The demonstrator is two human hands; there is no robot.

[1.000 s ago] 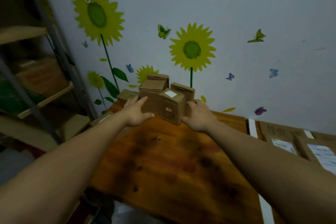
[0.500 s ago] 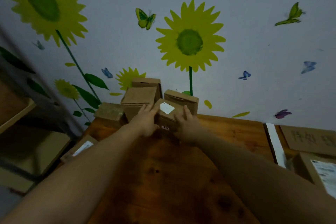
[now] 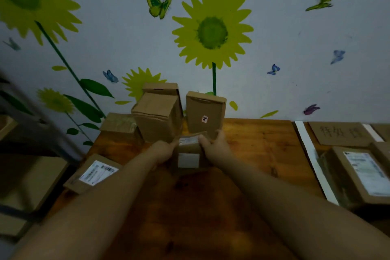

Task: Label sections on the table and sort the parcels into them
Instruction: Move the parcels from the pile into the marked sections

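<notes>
A small cardboard parcel (image 3: 188,154) with a white label is held between both hands above the wooden table (image 3: 253,145). My left hand (image 3: 163,151) grips its left side and my right hand (image 3: 216,148) grips its right side. Behind it, against the wall, stand a tall box (image 3: 157,118), a box with a small sticker (image 3: 205,113) and another box (image 3: 161,88) at the back. A low taped box (image 3: 119,126) sits to their left. A flat labelled parcel (image 3: 95,173) lies at the table's left edge.
A white tape strip (image 3: 312,154) runs across the table at the right. Beyond it lie a handwritten cardboard sign (image 3: 339,133) and a labelled parcel (image 3: 363,173). A shelf unit (image 3: 25,154) stands at the left. The wall with sunflower stickers is just behind the boxes.
Both hands closed on the small labelled parcel and drew it toward me, away from the boxes. The view moved closer to the table.
</notes>
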